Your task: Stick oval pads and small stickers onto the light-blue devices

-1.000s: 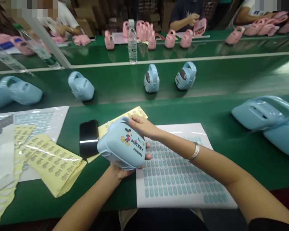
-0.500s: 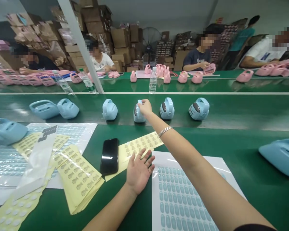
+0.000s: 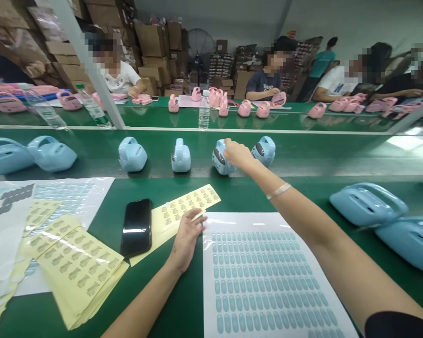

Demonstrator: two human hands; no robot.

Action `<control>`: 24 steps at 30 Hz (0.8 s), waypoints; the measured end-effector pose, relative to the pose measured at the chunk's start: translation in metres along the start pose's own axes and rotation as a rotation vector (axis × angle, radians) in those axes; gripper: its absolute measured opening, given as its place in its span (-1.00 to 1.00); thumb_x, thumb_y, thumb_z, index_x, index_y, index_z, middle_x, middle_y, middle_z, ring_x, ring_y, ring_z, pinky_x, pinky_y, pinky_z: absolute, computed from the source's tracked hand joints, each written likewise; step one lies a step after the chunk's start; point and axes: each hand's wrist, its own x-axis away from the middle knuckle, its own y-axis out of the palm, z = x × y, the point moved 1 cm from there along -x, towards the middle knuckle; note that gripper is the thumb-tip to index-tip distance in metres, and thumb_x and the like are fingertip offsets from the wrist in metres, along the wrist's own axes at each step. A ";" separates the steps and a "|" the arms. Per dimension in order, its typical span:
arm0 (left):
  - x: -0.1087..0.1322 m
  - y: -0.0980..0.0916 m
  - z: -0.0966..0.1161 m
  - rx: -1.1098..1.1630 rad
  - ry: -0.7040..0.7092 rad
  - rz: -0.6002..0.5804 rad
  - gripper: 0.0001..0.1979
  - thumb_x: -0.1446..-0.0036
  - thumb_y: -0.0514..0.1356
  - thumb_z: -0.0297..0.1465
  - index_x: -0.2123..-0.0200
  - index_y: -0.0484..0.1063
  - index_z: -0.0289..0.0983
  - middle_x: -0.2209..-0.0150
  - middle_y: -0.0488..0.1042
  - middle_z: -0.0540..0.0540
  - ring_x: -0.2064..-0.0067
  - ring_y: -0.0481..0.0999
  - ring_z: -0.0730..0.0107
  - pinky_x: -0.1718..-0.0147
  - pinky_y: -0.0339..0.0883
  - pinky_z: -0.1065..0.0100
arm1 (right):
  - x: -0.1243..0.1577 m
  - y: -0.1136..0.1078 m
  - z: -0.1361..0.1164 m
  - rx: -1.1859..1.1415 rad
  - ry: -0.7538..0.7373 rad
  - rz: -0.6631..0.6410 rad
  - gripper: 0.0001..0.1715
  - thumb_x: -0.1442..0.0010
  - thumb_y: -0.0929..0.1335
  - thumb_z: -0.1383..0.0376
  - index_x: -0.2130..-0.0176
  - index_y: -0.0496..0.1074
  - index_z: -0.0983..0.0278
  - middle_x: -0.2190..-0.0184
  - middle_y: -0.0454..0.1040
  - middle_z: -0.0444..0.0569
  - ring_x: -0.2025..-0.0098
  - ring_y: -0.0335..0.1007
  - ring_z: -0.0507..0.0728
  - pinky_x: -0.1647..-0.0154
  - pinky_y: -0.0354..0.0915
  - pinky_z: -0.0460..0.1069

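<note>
My right hand (image 3: 238, 154) reaches forward, its fingers closed at the handle of a light-blue plastic toy-like case (image 3: 218, 160) with a dark panel on its front. Part of that case is hidden behind the hand. To its right stands a similar case (image 3: 266, 149), and to its left is another blue case (image 3: 181, 157) with its handle up. My left hand (image 3: 187, 239) holds nothing, its fingers loosely curled and apart. It hovers by a yellow sticker sheet (image 3: 186, 204) and the edge of a white sheet of pale-blue oval stickers (image 3: 209, 277).
A black phone (image 3: 137, 227) lies left of my left hand, near a stack of yellow sticker sheets (image 3: 79, 272). More blue cases (image 3: 368, 204) lie at the right. Beyond a white rail, a water bottle (image 3: 204, 111) and pink cases (image 3: 245, 108) stand before seated people.
My right hand has left one blue case and moved to the one on its right. The view has turned right. My left hand has rolled onto its side, its fingers curling more.
</note>
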 end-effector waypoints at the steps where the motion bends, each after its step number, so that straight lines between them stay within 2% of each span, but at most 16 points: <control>1: 0.000 0.000 -0.001 -0.024 0.051 0.033 -0.55 0.12 0.37 -0.42 0.11 0.37 -0.11 -0.03 0.34 -0.05 -0.07 0.34 0.29 0.08 0.25 0.40 | 0.015 -0.006 0.000 -0.003 -0.052 -0.037 -0.60 -0.24 0.20 0.38 -0.08 0.21 0.38 0.06 0.39 0.26 0.08 0.37 0.30 0.14 0.22 0.07; 3: 0.003 -0.002 -0.002 -0.030 0.109 0.051 -0.37 0.24 0.42 -0.40 0.04 0.32 -0.03 -0.14 0.26 0.00 -0.21 0.19 0.24 0.00 0.21 0.40 | 0.049 -0.019 -0.002 -0.066 -0.191 -0.146 -0.62 -0.26 0.22 0.29 -0.08 0.22 0.24 0.10 0.45 0.06 0.13 0.39 0.19 0.18 0.22 -0.02; 4: 0.006 -0.003 -0.003 -0.020 0.081 0.007 -0.30 0.29 0.44 -0.36 0.01 0.31 -0.02 -0.16 0.24 -0.02 -0.23 0.16 0.17 -0.02 0.22 0.35 | 0.066 -0.024 -0.005 -0.133 -0.278 -0.220 -0.63 -0.27 0.22 0.26 -0.07 0.23 0.20 0.15 0.47 -0.02 0.19 0.40 0.14 0.23 0.22 -0.06; 6: 0.014 -0.006 -0.006 0.007 -0.066 -0.158 -0.23 0.37 0.46 -0.28 -0.01 0.32 -0.10 -0.10 0.33 -0.12 -0.19 0.22 -0.01 -0.03 0.27 0.18 | 0.096 -0.030 -0.012 -0.323 -0.465 -0.385 -0.66 -0.25 0.24 0.28 -0.03 0.27 0.23 0.27 0.48 -0.10 0.30 0.38 0.07 0.31 0.20 -0.10; 8: 0.022 -0.010 -0.007 0.041 -0.202 -0.267 -0.26 0.39 0.45 -0.30 0.02 0.37 -0.17 0.07 0.48 -0.15 -0.06 0.39 -0.06 0.02 0.34 0.10 | 0.120 -0.029 -0.015 -0.494 -0.515 -0.463 -0.70 -0.26 0.23 0.30 0.01 0.30 0.29 0.36 0.47 -0.12 0.39 0.35 0.04 0.37 0.18 -0.10; 9: 0.026 -0.012 -0.007 0.064 -0.254 -0.276 -0.29 0.37 0.44 -0.32 0.02 0.38 -0.17 0.16 0.53 -0.12 0.03 0.47 -0.02 0.06 0.39 0.11 | 0.131 -0.026 -0.012 -0.561 -0.474 -0.430 -0.72 -0.28 0.22 0.28 0.02 0.30 0.30 0.37 0.46 -0.13 0.40 0.34 0.03 0.38 0.18 -0.10; 11: 0.028 -0.014 -0.008 0.113 -0.339 -0.252 -0.31 0.33 0.42 -0.33 0.01 0.38 -0.14 0.31 0.57 -0.05 0.21 0.56 0.08 0.21 0.48 0.17 | 0.157 -0.017 0.002 -0.653 -0.359 -0.247 -0.72 -0.33 0.19 0.23 0.06 0.31 0.34 0.33 0.46 -0.09 0.35 0.36 0.03 0.34 0.22 -0.09; 13: 0.026 -0.010 -0.008 0.141 -0.402 -0.222 -0.29 0.34 0.41 -0.30 -0.01 0.37 -0.11 0.37 0.57 -0.02 0.34 0.57 0.14 0.35 0.52 0.22 | 0.195 -0.006 0.024 -0.631 -0.287 -0.055 -0.71 -0.32 0.20 0.20 0.12 0.33 0.37 0.26 0.46 -0.02 0.29 0.38 0.05 0.30 0.27 -0.07; 14: 0.023 -0.007 -0.008 0.147 -0.403 -0.189 -0.27 0.36 0.42 -0.30 0.00 0.37 -0.11 0.37 0.57 -0.02 0.37 0.57 0.17 0.41 0.53 0.24 | 0.219 0.000 0.036 -0.579 -0.282 -0.005 -0.73 -0.31 0.23 0.21 0.16 0.34 0.38 0.26 0.46 0.01 0.28 0.39 0.07 0.30 0.29 -0.05; 17: 0.017 0.001 -0.009 0.143 -0.382 -0.067 -0.32 0.36 0.41 -0.29 0.04 0.39 -0.07 0.29 0.58 -0.02 0.38 0.56 0.23 0.45 0.53 0.28 | 0.297 0.017 0.068 -0.353 -0.252 -0.010 -0.75 -0.31 0.21 0.28 0.27 0.39 0.38 0.38 0.48 0.04 0.30 0.44 0.14 0.35 0.37 0.01; 19: 0.015 0.002 -0.012 0.135 -0.438 -0.048 -0.39 0.31 0.39 -0.27 0.07 0.41 -0.07 0.27 0.57 -0.02 0.34 0.56 0.21 0.42 0.54 0.26 | 0.342 0.028 0.081 -0.369 -0.263 0.001 -0.74 -0.30 0.24 0.25 0.28 0.40 0.39 0.30 0.50 0.10 0.14 0.44 0.19 0.20 0.42 0.06; 22: 0.016 -0.002 -0.017 0.118 -0.515 -0.068 -0.41 0.28 0.37 -0.23 0.07 0.41 -0.08 0.23 0.57 -0.03 0.30 0.55 0.16 0.37 0.54 0.20 | 0.380 0.045 0.089 -0.390 -0.314 0.052 -0.71 -0.26 0.29 0.20 0.23 0.43 0.39 0.16 0.48 0.16 -0.05 0.35 0.27 0.01 0.38 0.16; 24: 0.019 -0.002 -0.017 0.095 -0.515 -0.072 -0.37 0.30 0.38 -0.23 0.04 0.39 -0.05 0.19 0.56 -0.02 0.28 0.55 0.14 0.36 0.55 0.18 | 0.387 0.053 0.090 -0.363 -0.333 0.115 -0.77 -0.23 0.32 0.24 0.25 0.45 0.38 0.16 0.48 0.16 -0.05 0.35 0.29 0.03 0.40 0.17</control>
